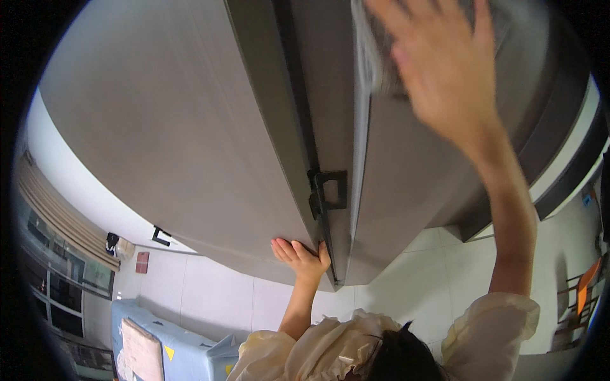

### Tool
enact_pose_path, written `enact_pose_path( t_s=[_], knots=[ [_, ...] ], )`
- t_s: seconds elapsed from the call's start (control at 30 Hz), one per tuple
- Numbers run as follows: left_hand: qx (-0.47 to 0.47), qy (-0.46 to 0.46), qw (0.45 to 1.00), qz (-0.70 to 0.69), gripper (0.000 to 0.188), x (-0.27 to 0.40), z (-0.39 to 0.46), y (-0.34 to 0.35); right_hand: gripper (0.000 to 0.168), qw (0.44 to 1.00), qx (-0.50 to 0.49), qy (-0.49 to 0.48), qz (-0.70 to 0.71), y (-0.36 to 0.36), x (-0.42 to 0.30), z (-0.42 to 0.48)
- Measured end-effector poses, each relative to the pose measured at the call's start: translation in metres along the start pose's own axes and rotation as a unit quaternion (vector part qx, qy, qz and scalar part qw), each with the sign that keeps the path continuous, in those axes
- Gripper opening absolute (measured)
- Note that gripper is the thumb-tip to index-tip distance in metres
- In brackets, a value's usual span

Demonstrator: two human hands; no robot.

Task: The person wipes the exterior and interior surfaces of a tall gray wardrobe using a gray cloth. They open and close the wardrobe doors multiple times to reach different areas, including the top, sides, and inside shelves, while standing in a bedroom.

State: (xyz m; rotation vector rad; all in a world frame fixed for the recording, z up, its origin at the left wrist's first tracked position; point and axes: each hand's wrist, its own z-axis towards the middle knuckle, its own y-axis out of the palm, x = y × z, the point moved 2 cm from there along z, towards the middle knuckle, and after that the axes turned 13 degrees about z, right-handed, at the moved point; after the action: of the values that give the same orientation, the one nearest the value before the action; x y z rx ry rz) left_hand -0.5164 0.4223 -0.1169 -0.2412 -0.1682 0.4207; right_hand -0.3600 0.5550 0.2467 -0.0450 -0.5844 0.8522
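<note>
My left hand (301, 259) grips the free edge of a grey-brown door panel (190, 143) low down. Its fingers lie on the face and its thumb wraps the edge. Above that hand, a black lever handle (337, 189) sits in the gap beside the edge. Across a pale vertical strip (360, 166) is a second grey-brown panel (405, 176). In front of its upper part, my right hand (445, 66) is raised with fingers spread, blurred. A pale, crumpled, thin material (367, 52) shows beside its fingers; whether the hand holds it, I cannot tell.
Pale floor tiles (214, 281) spread below. A blue-covered piece of furniture (186, 343) bears a pinkish pad (142, 350) at lower left. Another black handle (161, 235) juts out at left, near a curtain (66, 209) and window. An orange chair (587, 285) stands at far right.
</note>
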Motion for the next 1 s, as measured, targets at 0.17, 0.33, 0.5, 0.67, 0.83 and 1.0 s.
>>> enact_pose_path(
  t_s=[0.17, 0.33, 0.5, 0.67, 0.83, 1.0],
  knots=[
    [-0.021, 0.021, 1.000, -0.009, 0.088, 0.006, 0.001, -0.001, 0.047, 0.995, -0.026, -0.054, 0.074, 0.008, -0.019, -0.080],
    [-0.018, 0.036, 0.999, -0.016, 0.089, 0.008, 0.005, -0.007, 0.052, 0.973, -0.106, -0.183, 0.097, -0.012, 0.018, -0.077],
    [-0.018, 0.022, 1.000, 0.011, 0.084, 0.004, 0.011, -0.015, 0.057, 0.991, -0.070, -0.114, 0.020, -0.037, 0.059, 0.006],
    [0.004, 0.008, 1.000, 0.006, 0.071, 0.009, 0.048, -0.043, 0.046, 0.994, 0.013, -0.035, -0.099, -0.072, 0.100, 0.084],
    [0.048, 0.022, 0.997, -0.058, 0.068, 0.024, 0.127, -0.060, 0.046, 0.989, 0.097, 0.036, -0.104, -0.078, 0.112, 0.114],
    [0.078, 0.032, 0.995, -0.063, 0.067, 0.031, 0.202, -0.080, 0.051, 0.996, 0.069, -0.050, -0.015, -0.045, 0.069, 0.074]
  ],
)
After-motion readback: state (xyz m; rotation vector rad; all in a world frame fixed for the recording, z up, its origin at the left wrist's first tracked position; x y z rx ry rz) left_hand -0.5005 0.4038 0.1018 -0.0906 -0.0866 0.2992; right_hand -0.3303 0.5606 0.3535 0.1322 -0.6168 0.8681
